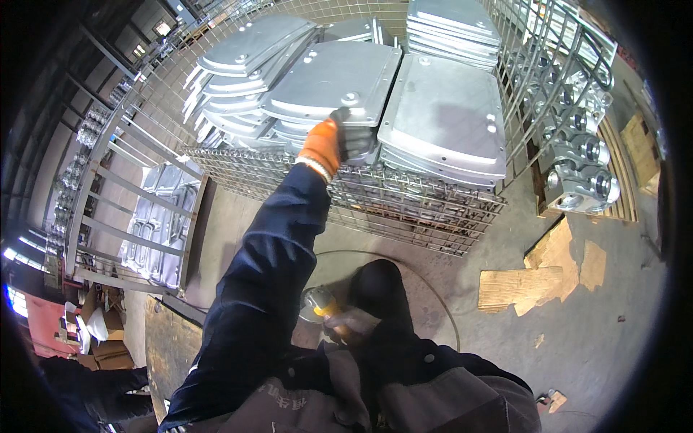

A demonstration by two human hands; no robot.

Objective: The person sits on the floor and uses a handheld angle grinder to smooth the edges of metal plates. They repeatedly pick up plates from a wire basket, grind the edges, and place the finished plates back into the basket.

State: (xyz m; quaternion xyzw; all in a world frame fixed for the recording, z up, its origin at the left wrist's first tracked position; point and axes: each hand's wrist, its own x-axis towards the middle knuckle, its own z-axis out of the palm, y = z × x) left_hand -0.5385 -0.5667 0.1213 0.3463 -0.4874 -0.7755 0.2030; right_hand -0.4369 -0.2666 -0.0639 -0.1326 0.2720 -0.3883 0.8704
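Note:
My left hand (330, 141), in an orange and dark grey glove, reaches forward to the front of a wire-mesh basket. Its fingers close on the near edge of a flat silver metal plate (328, 76), the top one of the middle stack. Part of the grip is hidden behind the glove. Low down by my knee is a power tool with a grey head and yellow body that looks like an angle grinder (320, 299). My right hand (352, 325), shadowed and somewhat blurred, is wrapped round its rear part.
More plates (444, 108) are stacked to the right inside the wire basket (419, 213). A cord (440, 303) curves over the floor. Torn cardboard (520, 285) lies at the right, near a pallet of metal castings (577, 177). A railed rack (130, 191) stands left.

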